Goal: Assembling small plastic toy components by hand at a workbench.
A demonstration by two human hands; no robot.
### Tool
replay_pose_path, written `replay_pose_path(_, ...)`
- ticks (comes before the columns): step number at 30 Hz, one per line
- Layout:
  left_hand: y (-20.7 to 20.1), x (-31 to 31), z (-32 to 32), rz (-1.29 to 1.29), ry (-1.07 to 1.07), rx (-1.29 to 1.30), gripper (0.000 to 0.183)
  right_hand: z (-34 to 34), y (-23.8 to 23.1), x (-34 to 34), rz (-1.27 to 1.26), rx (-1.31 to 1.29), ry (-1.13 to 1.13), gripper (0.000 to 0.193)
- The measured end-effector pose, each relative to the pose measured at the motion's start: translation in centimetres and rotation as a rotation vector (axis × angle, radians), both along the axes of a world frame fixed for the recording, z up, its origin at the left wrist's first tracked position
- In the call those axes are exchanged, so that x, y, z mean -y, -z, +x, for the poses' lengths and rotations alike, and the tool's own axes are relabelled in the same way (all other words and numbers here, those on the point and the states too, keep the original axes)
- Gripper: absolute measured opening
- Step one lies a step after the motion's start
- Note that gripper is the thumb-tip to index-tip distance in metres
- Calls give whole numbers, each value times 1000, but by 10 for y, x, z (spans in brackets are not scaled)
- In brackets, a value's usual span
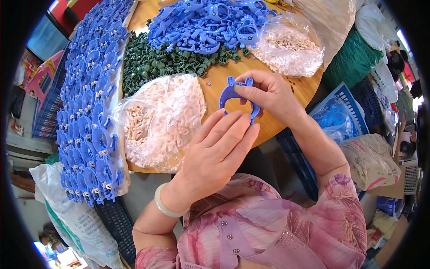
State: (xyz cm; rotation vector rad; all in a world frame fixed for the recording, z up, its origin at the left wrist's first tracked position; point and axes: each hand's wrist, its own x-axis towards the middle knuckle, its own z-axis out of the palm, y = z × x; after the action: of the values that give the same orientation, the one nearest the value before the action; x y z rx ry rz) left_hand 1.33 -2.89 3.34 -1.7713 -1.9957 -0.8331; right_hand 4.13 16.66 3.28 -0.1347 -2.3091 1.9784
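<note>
Over the wooden table's near edge I hold a blue plastic ring-shaped part (227,93) with two small ear-like tabs on top. My right hand (272,93) pinches its upper right side, thumb on the face. Long fingers of my left hand (215,150) lie close together against the ring's lower rim; the left thumb is hidden beneath. Left of the ring sits a clear bag of pale pinkish small parts (168,119). Beyond lie a heap of dark green small parts (154,62) and a pile of blue plastic parts (188,27).
A second clear bag of pale parts (291,49) rests at the table's far right. Rows of blue assemblies (89,98) cover a long board on the left. White sacks (76,210) stand below it. Crates and a beige bag (369,161) are at my right.
</note>
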Motion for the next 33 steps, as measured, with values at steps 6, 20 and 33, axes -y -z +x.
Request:
replay_pose_path(6,12,-7,-10,70,68,90,45,1,3,-6,-35,38,-17,30)
replay_pose_path(20,39,-9,-19,552,-43,1681,35,-7,12,-16,265,118,-68,23)
replay_pose_path(33,40,-9,-30,540,-96,1691,36,-22,5,-27,246,260,-269,22)
